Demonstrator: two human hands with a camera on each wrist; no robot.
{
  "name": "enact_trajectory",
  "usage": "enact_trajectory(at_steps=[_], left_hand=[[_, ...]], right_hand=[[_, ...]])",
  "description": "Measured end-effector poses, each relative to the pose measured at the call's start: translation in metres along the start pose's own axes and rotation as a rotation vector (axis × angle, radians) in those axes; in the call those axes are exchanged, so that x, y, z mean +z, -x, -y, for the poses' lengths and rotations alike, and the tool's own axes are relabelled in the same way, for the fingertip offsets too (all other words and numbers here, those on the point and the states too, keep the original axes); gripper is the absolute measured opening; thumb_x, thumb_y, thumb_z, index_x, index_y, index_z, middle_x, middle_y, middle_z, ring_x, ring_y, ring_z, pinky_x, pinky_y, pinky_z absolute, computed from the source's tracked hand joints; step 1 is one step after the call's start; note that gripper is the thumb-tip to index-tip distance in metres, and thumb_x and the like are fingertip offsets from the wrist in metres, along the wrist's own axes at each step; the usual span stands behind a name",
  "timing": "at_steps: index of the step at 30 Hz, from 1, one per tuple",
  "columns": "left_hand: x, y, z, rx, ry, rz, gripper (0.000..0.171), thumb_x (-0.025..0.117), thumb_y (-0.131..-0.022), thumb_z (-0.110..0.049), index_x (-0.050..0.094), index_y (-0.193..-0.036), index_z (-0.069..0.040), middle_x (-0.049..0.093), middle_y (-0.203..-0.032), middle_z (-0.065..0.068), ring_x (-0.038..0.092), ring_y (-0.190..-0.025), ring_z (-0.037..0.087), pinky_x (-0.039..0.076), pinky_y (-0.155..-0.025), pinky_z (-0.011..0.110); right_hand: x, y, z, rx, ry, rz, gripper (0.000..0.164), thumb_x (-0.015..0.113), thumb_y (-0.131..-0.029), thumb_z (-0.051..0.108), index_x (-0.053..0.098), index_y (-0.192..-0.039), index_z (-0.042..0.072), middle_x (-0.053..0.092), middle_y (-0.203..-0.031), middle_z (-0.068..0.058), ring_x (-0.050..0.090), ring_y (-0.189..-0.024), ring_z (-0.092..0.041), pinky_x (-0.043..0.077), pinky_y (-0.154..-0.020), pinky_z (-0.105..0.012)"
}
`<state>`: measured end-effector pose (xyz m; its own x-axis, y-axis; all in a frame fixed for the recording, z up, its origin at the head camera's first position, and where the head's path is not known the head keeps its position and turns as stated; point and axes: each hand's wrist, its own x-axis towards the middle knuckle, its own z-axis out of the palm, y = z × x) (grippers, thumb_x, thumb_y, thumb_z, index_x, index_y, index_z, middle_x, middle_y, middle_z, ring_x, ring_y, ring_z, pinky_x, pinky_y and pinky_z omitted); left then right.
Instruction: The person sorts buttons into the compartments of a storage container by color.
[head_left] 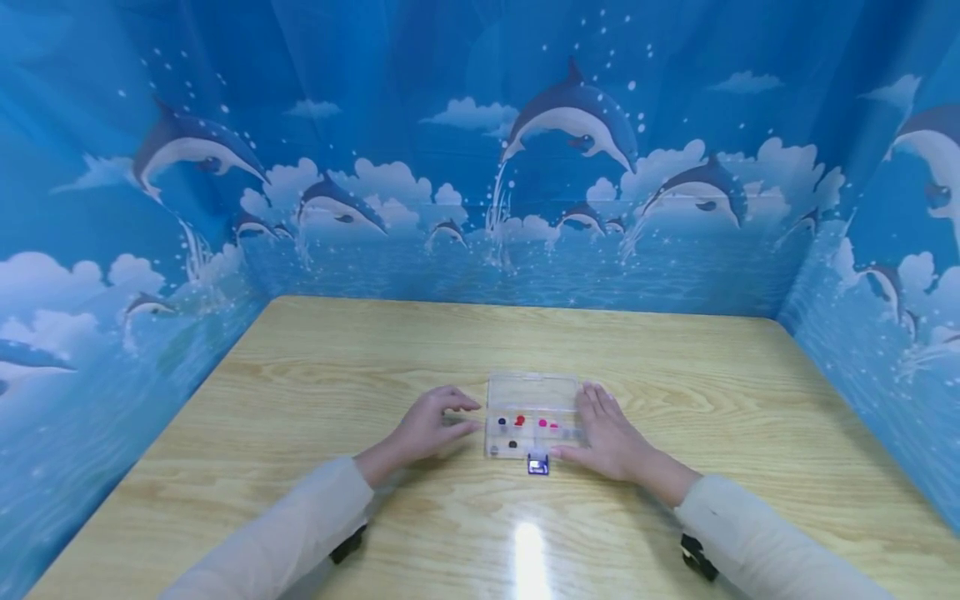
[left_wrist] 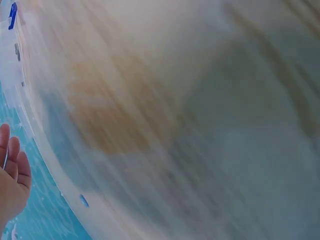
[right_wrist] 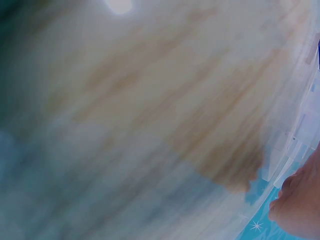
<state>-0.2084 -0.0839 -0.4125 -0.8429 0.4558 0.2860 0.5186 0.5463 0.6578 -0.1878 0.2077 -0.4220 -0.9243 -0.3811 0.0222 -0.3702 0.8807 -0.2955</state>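
A clear plastic compartment box (head_left: 512,451) lies on the table with its transparent lid (head_left: 533,390) raised at the far side. Small dark round pieces (head_left: 513,444), red pieces (head_left: 520,420) and pink pieces (head_left: 543,423) sit in its compartments. A blue latch (head_left: 537,464) projects from the front edge. Just left of the box is my left hand (head_left: 427,427), thumb and fingers apart with nothing visible between them. My right hand (head_left: 611,437) rests along the box's right side, fingers extended toward the lid and thumb near the front edge. Both wrist views show the hands only partly.
The wood-grain table (head_left: 360,350) extends around the box, with a bright light reflection near the front. A blue dolphin-print curtain (head_left: 450,150) stands behind the table and along its sides. A dark strap or device (head_left: 697,557) sits under each sleeve.
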Motion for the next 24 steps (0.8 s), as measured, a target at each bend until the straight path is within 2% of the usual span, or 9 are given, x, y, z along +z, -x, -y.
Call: enact_trajectory(at_steps=[9,14,24], left_hand=[[-0.012,0.006,0.013,-0.014,-0.010,-0.021,0.028,0.072,-0.079,-0.017,0.068,-0.103,-0.004,0.067,-0.097,0.009,0.060,-0.090,0.023,0.053,-0.078,0.036],[-0.020,0.012,0.021,-0.050,-0.039,-0.032,0.028,0.073,-0.078,-0.018,0.068,-0.102,-0.005,0.067,-0.095,0.007,0.059,-0.089,0.020,0.052,-0.078,0.034],[-0.029,0.021,0.034,-0.051,-0.096,-0.056,0.027,0.074,-0.076,-0.015,0.068,-0.100,-0.004,0.067,-0.095,0.007,0.061,-0.088,0.022,0.053,-0.078,0.036]], right_hand=[[-0.001,0.001,0.000,0.000,-0.003,-0.001,0.101,0.052,-0.082,0.062,0.019,-0.140,-0.014,0.015,-0.148,-0.032,0.012,-0.139,-0.046,0.013,-0.113,-0.054],[-0.002,0.000,0.001,-0.003,0.006,-0.002,0.101,0.052,-0.082,0.062,0.020,-0.140,-0.014,0.016,-0.148,-0.033,0.012,-0.138,-0.047,0.014,-0.113,-0.054],[-0.003,0.000,0.003,0.003,0.006,0.009,0.100,0.053,-0.082,0.060,0.019,-0.140,-0.014,0.015,-0.148,-0.033,0.012,-0.138,-0.047,0.014,-0.113,-0.054]])
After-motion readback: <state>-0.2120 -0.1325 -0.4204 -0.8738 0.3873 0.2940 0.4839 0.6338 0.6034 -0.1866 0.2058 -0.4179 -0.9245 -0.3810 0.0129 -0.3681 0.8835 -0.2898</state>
